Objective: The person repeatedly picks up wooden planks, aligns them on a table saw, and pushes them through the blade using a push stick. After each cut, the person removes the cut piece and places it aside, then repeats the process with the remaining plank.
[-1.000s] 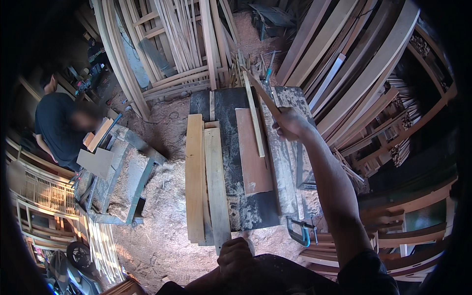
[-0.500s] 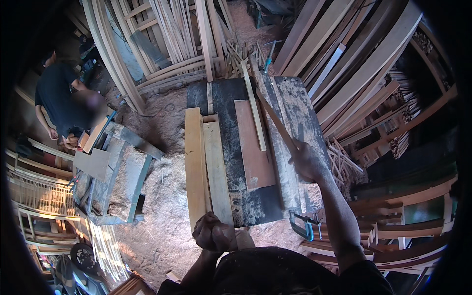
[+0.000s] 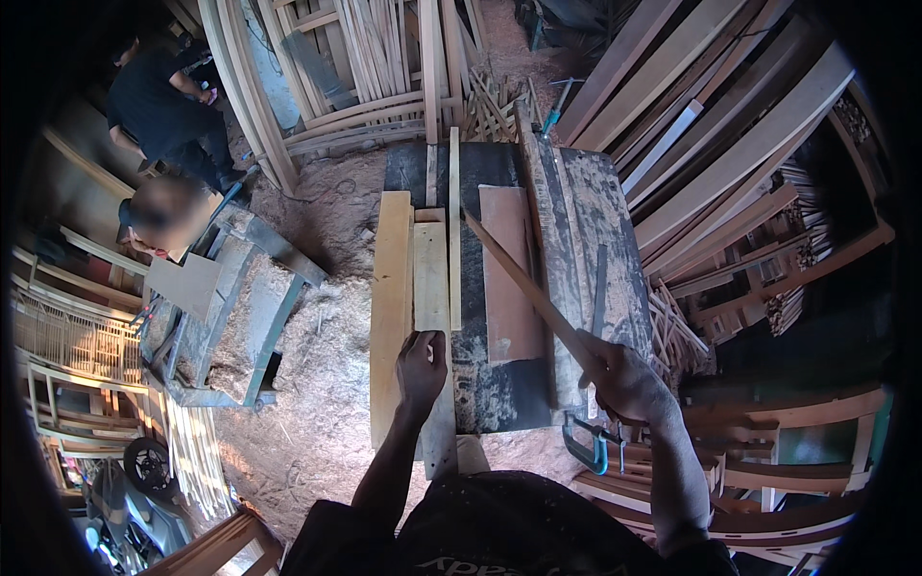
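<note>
My right hand (image 3: 629, 384) grips the near end of a long, thin brown wooden stick (image 3: 528, 286), which slants up and left across the dusty dark bench (image 3: 504, 398). Its far tip is close to a pale narrow wooden strip (image 3: 455, 230), lying lengthwise on the bench. Over the plank with a nail-like mark (image 3: 431, 278) is my left hand (image 3: 420, 370), curled into a loose fist; whatever it might hold is hidden. A wider yellowish plank (image 3: 391, 288) lies alongside on the left. Under the stick sits a flat reddish-brown board (image 3: 511, 288).
A dusty beam (image 3: 549, 230) runs along the bench, with a teal clamp (image 3: 551, 119) at its far end and another clamp (image 3: 588, 447) at the near edge. Left stands a second worktable (image 3: 230, 317), with a person (image 3: 163, 101) beyond it. Long boards (image 3: 740, 144) lean at right.
The pale strip has shifted left beside the planks. My left hand has moved forward over the plank; my right hand has come nearer, swinging the stick's tip left. The other person has moved.
</note>
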`<state>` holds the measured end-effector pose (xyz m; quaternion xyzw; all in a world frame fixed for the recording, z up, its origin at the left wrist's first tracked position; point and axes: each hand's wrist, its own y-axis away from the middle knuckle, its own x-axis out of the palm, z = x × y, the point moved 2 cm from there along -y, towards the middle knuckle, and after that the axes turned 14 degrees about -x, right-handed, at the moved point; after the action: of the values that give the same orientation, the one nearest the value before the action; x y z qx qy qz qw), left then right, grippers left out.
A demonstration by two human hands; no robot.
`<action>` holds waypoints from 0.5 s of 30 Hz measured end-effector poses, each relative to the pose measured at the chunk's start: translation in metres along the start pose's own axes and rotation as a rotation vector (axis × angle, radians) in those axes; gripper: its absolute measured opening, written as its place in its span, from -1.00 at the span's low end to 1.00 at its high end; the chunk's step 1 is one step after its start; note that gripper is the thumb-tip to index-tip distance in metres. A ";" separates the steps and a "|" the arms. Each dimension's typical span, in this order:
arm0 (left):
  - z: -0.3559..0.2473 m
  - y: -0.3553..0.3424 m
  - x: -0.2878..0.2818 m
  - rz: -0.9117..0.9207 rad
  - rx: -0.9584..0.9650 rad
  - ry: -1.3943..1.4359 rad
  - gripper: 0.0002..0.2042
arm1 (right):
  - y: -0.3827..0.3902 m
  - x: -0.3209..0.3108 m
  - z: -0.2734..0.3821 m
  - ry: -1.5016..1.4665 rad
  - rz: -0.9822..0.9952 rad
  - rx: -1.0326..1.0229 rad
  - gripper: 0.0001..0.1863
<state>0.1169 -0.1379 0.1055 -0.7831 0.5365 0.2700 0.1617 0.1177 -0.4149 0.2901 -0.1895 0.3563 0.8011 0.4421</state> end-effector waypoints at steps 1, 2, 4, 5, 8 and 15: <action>0.008 -0.011 0.014 -0.007 0.042 -0.031 -0.88 | 0.003 0.006 -0.002 0.005 -0.021 0.019 -0.54; 0.015 -0.023 0.028 -0.005 0.064 -0.064 -0.85 | 0.011 0.010 -0.003 -0.042 -0.079 -0.021 -0.51; 0.025 -0.054 0.055 0.038 0.070 -0.165 -0.81 | 0.026 0.017 -0.005 -0.040 -0.192 -0.156 -0.48; 0.029 -0.074 0.069 0.088 0.035 -0.233 -0.80 | 0.035 0.021 -0.007 -0.029 -0.250 -0.224 -0.46; 0.027 -0.148 0.104 0.073 0.078 -0.404 -0.77 | 0.070 0.032 -0.021 -0.194 -0.329 -0.188 -0.48; 0.010 -0.294 0.181 -0.045 0.066 -0.834 -0.56 | 0.121 0.080 -0.045 -0.082 -0.723 -0.222 -0.51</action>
<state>0.4378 -0.1595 -0.0209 -0.6125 0.4161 0.5431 0.3959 -0.0274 -0.4455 0.2589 -0.3173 0.1592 0.6343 0.6868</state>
